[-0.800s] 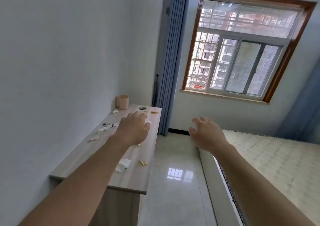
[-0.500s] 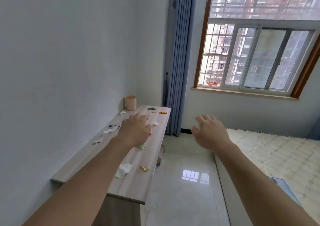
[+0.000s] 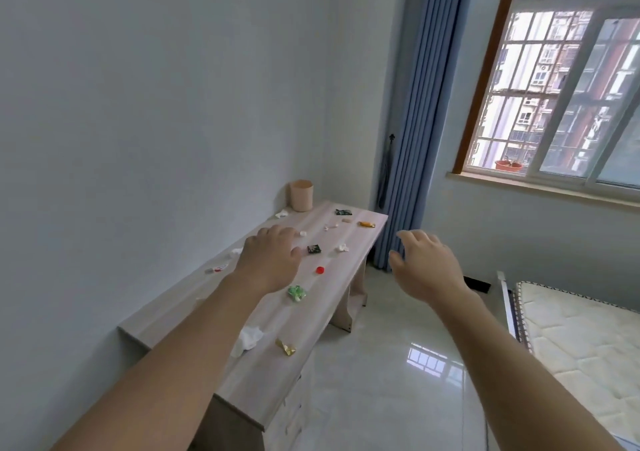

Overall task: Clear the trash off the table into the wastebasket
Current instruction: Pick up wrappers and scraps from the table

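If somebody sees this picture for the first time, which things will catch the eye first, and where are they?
First come the two bare arms stretched forward, the left hand open over the long wooden table and the right hand open above the floor. Next is the litter scattered along the table: a white tissue, a gold wrapper, a green wrapper and a red cap. The pink wastebasket stands at the far end, near the wall.

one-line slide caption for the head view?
Both bare hands, left and right, reach empty over a long pale wooden table littered with wrappers; beige cylindrical wastebasket at far end.
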Motion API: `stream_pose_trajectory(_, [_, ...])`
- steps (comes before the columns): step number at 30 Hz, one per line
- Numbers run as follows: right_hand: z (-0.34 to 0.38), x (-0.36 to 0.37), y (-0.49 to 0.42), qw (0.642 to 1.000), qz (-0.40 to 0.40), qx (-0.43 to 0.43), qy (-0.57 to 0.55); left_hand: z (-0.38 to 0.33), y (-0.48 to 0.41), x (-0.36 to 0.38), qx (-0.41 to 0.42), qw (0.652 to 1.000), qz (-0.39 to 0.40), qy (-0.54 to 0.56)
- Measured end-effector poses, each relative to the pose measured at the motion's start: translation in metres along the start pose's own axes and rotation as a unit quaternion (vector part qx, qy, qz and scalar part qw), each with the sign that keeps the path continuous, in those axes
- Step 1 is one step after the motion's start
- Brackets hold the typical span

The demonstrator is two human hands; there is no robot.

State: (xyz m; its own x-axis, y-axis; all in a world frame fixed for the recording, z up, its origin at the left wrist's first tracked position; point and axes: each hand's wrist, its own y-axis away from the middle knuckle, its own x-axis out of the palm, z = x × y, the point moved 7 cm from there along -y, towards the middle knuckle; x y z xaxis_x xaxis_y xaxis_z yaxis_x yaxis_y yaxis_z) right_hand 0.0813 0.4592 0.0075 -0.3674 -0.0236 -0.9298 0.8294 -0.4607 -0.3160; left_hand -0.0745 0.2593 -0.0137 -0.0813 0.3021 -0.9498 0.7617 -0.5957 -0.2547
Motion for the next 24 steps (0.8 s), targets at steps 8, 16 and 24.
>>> stream_pose_trajectory(8, [0.018, 0.058, -0.093, 0.999, 0.034, -0.033, 0.005, 0.053, -0.071, 0.035, -0.04, 0.999, -0.028, 0.009])
stream_pose_trajectory(16, [0.04, 0.126, -0.178, 0.995, 0.072, -0.058, 0.023, 0.118, -0.145, 0.086, -0.08, 0.996, -0.029, 0.025])
stream_pose_trajectory(24, [0.039, 0.198, -0.251, 0.986, 0.111, -0.123, 0.015, 0.168, -0.166, 0.129, -0.164, 0.986, -0.019, -0.01])
